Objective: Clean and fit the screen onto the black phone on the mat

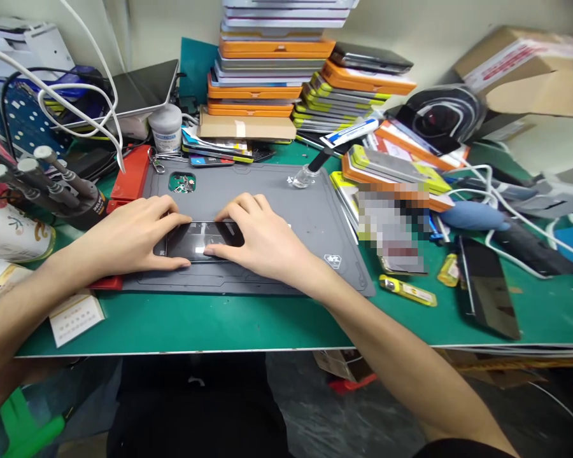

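A black phone (198,240) lies flat on a grey work mat (315,222) in the middle of the green bench. My left hand (134,235) grips its left end, thumb on the near edge and fingers curled over the far edge. Over the phone's right end rests my right hand (260,238), fingers bent and pressing along the top edge, thumb on the glass. Both hands are closed on the phone.
Stacks of orange and grey cases (267,57) stand at the back. A rack of screwdrivers (42,181) is at the left, a red tray (131,172) beside the mat. At right lie a dark phone (487,289), a yellow lighter-like item (408,291), cables and a cardboard box (530,70).
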The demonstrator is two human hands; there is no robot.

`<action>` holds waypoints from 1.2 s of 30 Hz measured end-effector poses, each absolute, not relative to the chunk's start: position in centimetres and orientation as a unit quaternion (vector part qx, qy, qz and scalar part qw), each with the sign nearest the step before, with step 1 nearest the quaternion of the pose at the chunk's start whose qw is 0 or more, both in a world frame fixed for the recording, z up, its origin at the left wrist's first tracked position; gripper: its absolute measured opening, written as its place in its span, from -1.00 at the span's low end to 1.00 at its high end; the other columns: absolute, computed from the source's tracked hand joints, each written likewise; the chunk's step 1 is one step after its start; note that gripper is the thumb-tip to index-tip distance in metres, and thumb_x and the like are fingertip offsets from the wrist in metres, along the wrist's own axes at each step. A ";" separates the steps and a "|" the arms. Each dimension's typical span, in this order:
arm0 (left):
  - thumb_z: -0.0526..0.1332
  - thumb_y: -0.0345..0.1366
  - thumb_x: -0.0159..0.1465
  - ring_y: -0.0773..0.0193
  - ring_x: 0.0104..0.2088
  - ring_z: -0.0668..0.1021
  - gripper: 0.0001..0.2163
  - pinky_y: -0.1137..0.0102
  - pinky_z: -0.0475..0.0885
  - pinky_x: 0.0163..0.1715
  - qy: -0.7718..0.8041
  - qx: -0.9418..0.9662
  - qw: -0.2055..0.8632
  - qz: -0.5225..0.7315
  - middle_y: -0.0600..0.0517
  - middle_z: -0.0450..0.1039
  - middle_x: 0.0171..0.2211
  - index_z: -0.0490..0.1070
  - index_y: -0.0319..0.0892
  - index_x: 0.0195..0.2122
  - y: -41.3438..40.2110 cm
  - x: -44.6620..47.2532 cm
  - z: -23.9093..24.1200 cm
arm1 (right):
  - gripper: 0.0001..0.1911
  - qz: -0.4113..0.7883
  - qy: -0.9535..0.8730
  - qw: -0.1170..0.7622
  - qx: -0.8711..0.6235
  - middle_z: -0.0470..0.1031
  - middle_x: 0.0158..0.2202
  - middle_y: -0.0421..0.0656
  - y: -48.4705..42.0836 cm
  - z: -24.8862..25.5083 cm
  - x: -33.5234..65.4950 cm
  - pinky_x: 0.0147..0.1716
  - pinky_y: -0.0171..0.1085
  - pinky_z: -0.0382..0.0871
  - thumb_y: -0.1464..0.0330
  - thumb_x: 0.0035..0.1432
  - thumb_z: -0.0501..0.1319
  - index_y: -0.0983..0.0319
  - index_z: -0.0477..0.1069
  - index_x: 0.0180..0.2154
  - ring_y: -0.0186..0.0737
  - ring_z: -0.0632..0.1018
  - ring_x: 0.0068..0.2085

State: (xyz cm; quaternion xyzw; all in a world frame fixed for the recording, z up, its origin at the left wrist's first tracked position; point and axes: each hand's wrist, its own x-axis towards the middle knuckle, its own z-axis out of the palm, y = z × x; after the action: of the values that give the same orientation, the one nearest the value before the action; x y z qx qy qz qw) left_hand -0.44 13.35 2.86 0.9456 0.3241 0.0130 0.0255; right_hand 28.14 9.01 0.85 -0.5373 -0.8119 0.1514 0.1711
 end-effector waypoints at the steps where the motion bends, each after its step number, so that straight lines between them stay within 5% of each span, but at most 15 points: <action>1: 0.23 0.35 0.48 -0.14 0.07 0.66 -0.24 0.05 0.56 0.15 0.324 0.946 0.024 0.010 -0.27 0.56 0.18 0.55 -0.20 0.41 13.3 -0.4 2.9 | -0.49 0.152 -0.815 0.171 -0.532 0.57 0.20 0.02 8.9 0.9 28.2 0.18 0.17 0.59 -0.02 0.36 0.54 0.15 0.55 0.10 0.24 0.52 0.25; 15: 0.30 0.33 0.45 -0.14 0.14 0.60 -0.25 0.08 0.47 0.26 0.338 0.939 0.060 -0.002 -0.23 0.52 0.20 0.51 -0.17 0.41 13.3 -0.1 2.9 | -0.33 0.153 -0.835 0.166 -0.502 0.57 0.24 0.02 9.2 0.4 28.9 0.24 0.19 0.59 -0.12 0.30 0.56 0.12 0.60 0.23 0.24 0.50 0.29; 26: 0.45 0.28 0.36 -0.15 0.16 0.57 -0.28 0.12 0.43 0.24 0.338 0.936 0.095 0.014 -0.21 0.50 0.17 0.54 -0.22 0.28 13.7 -0.2 2.5 | -0.79 0.178 -0.771 0.262 -0.552 0.63 -0.01 -0.10 10.6 -1.2 27.6 0.10 0.04 0.47 0.12 0.39 0.50 0.09 0.63 -0.18 0.12 0.52 0.12; 36: 0.37 0.30 0.40 -0.14 0.29 0.49 -0.24 0.15 0.34 0.34 0.324 0.932 0.165 -0.006 -0.21 0.45 0.30 0.46 -0.16 0.41 14.2 -1.1 2.9 | -0.75 0.204 -0.746 0.284 -0.567 0.64 -0.13 -0.11 11.7 -1.7 28.0 0.09 0.03 0.40 0.16 0.41 0.42 0.11 0.57 -0.33 0.07 0.56 0.02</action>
State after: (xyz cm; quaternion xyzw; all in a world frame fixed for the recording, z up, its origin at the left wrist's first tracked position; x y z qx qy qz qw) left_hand -1.14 14.17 2.89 0.9318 0.3235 -0.0057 0.1647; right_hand 27.97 11.69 -1.73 -0.5668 -0.7460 0.2038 0.2841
